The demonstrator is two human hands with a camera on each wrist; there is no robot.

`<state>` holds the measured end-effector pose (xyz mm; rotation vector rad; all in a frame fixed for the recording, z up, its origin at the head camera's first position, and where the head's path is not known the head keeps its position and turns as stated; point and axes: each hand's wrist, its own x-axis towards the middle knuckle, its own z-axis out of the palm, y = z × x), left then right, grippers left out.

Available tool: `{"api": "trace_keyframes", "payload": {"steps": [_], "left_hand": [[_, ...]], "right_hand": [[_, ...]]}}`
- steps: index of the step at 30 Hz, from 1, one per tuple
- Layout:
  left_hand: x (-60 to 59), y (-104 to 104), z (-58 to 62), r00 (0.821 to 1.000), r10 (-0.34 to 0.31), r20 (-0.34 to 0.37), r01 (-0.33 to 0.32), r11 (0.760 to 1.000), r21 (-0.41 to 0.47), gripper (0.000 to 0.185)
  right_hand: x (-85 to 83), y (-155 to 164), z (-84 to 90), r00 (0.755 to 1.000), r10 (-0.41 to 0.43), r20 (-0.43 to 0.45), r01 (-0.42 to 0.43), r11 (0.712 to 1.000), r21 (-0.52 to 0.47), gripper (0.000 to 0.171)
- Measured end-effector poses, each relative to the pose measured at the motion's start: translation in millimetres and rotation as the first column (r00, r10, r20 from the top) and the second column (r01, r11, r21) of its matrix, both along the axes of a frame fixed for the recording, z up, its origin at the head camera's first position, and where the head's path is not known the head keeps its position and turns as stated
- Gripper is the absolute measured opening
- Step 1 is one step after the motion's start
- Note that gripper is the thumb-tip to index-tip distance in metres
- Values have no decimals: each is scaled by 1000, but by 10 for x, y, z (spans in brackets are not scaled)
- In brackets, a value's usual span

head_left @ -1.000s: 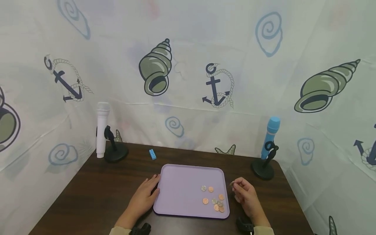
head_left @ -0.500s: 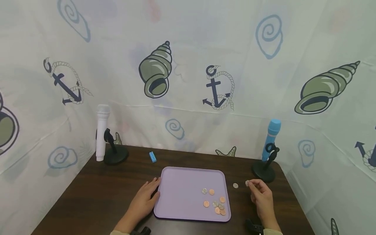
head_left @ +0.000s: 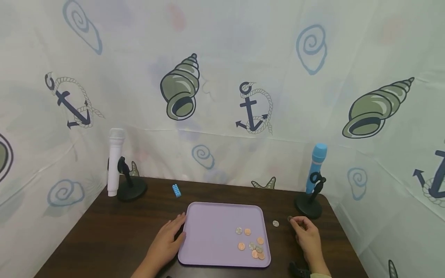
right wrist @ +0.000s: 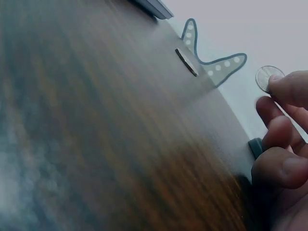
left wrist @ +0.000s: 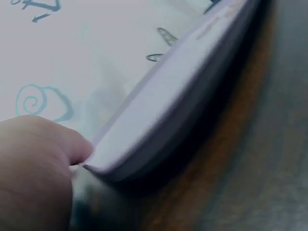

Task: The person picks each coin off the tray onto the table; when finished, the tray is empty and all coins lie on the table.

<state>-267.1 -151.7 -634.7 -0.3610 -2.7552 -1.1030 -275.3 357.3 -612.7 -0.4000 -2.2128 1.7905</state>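
A lilac tray (head_left: 208, 235) lies on the dark wood table, with several copper and silver coins (head_left: 241, 246) spread over its right half. My left hand (head_left: 165, 241) lies flat at the tray's left edge, fingers straight; in the left wrist view its thumb (left wrist: 77, 147) is right at the rim. To the right of the tray my right hand (head_left: 307, 235) pinches a silver coin (right wrist: 267, 78) between thumb and fingertips. One more silver coin (head_left: 276, 223) rests on the table between the tray and that hand.
A blue toy brick (head_left: 176, 190) lies behind the tray. At the back left stands a white microphone (head_left: 115, 162) by a black stand (head_left: 132, 189); a blue microphone (head_left: 316, 166) with another black stand (head_left: 308, 205) is at the back right. Patterned cloth (head_left: 222, 154) hangs behind.
My right hand has moved right, away from the tray's edge, and one silver coin now lies on the table there. The left hand has stayed at the tray's left edge.
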Motion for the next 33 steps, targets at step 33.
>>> {"api": "trace_keyframes", "payload": {"steps": [33], "left_hand": [[-32,40,20,1000,0,12,0,998,-67,58]], "right_hand": [[-80,-71,-27,999,-17,49,-9,872,489,8]]}}
